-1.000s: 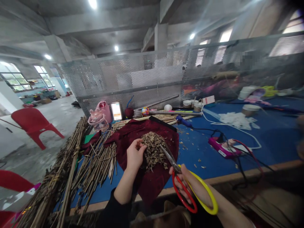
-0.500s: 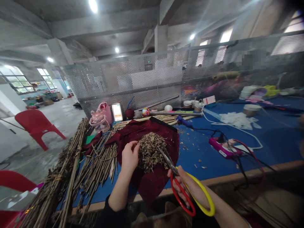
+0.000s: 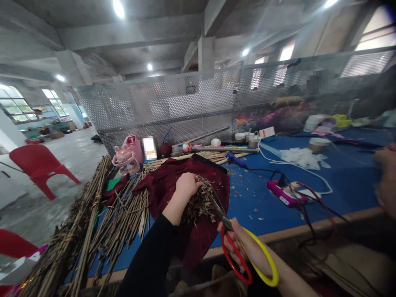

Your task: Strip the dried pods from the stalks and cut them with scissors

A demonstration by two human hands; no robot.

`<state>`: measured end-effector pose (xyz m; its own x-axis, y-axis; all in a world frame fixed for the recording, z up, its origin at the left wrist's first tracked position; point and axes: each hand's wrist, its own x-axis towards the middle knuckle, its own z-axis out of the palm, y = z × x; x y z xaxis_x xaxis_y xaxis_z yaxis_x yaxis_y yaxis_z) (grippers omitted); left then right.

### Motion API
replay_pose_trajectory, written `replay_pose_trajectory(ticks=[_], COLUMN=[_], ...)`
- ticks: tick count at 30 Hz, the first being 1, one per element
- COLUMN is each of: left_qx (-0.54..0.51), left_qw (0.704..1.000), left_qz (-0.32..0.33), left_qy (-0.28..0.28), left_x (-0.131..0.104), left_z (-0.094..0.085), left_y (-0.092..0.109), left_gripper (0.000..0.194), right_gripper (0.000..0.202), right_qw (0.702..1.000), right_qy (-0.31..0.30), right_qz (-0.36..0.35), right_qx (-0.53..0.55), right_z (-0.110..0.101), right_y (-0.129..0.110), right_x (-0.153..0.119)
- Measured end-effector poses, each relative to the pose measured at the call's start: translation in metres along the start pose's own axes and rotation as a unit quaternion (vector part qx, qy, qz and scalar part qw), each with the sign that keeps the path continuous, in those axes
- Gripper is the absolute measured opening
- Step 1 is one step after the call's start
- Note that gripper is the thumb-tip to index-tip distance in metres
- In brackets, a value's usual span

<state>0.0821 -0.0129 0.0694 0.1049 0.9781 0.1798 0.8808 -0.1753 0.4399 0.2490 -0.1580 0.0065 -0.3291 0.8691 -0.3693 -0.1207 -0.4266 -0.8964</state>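
A heap of dried, brownish plant bits (image 3: 206, 202) lies on a dark red cloth (image 3: 163, 171) spread over the blue table. Reaching across the heap, my left hand (image 3: 186, 186) has its fingers bent together at the upper edge; whatever is between them is hidden. My right hand (image 3: 238, 235) grips a pair of scissors (image 3: 220, 208) with one red and one yellow handle loop. The blades point up and left, their tips at the heap's right side. Left of the cloth lie loose cut stems (image 3: 128, 214).
Long bundles of dried stalks (image 3: 69, 231) run along the table's left edge. A purple power strip (image 3: 286, 194) with cords and a blue glue gun (image 3: 235, 159) lie to the right. A perforated metal screen (image 3: 154, 109) stands behind. Another person's blurred hand (image 3: 386, 179) shows at far right.
My left hand has moved up and right, from the heap's left side to over its upper part. The scissors stay nearly in place. Another person's hand has come further into view at the right.
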Motion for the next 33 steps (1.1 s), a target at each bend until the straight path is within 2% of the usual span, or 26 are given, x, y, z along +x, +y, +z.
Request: replay_pose_trajectory(ticks=[3, 8, 11, 14, 20, 23, 24, 26, 28, 31, 33], left_qx=[-0.012, -0.042, -0.056, -0.059, -0.096, -0.114, -0.150, -0.280, -0.408, -0.514, -0.592], left_qw=[1.000, 0.999, 0.997, 0.995, 0.995, 0.993, 0.988, 0.957, 0.904, 0.841, 0.780], left_qz=[0.002, 0.014, 0.051, 0.075, 0.031, 0.020, 0.000, -0.062, -0.118, -0.159, -0.193], left_qy=[0.000, 0.030, 0.020, -0.009, 0.002, 0.020, 0.028, 0.043, 0.049, 0.059, 0.067], left_x=[-0.002, -0.007, 0.000, 0.008, 0.008, 0.001, -0.002, -0.008, -0.016, -0.031, -0.041], left_z=[-0.002, -0.007, -0.004, 0.002, 0.004, -0.003, -0.005, -0.007, -0.006, -0.002, 0.002], left_y=[-0.008, -0.026, -0.026, -0.022, -0.023, -0.030, -0.033, -0.037, -0.041, -0.041, -0.039], left_gripper=[0.016, 0.023, 0.025, 0.018, 0.004, 0.013, 0.014, 0.014, 0.013, 0.017, 0.022], right_gripper=[0.069, 0.070, 0.069, 0.066, 0.065, 0.065, 0.065, 0.064, 0.062, 0.062, 0.061], right_qw=[1.000, 1.000, 1.000, 1.000, 1.000, 1.000, 1.000, 1.000, 1.000, 0.998, 0.995], right_qy=[0.012, -0.001, -0.011, -0.005, 0.007, 0.004, 0.001, -0.008, -0.019, -0.043, -0.060], right_qz=[0.001, -0.001, 0.000, 0.010, 0.027, 0.021, 0.017, 0.008, 0.008, 0.034, 0.054], right_qx=[-0.003, -0.008, 0.000, 0.005, 0.002, 0.000, 0.000, 0.000, -0.005, -0.035, -0.061], right_z=[0.002, 0.011, 0.014, 0.013, 0.007, 0.010, 0.012, 0.016, 0.019, 0.021, 0.022], right_y=[-0.003, -0.009, -0.007, -0.003, 0.001, -0.002, -0.003, -0.006, -0.010, -0.017, -0.023], right_x=[-0.003, -0.004, -0.002, -0.001, -0.001, -0.002, -0.002, -0.001, -0.001, 0.001, 0.002])
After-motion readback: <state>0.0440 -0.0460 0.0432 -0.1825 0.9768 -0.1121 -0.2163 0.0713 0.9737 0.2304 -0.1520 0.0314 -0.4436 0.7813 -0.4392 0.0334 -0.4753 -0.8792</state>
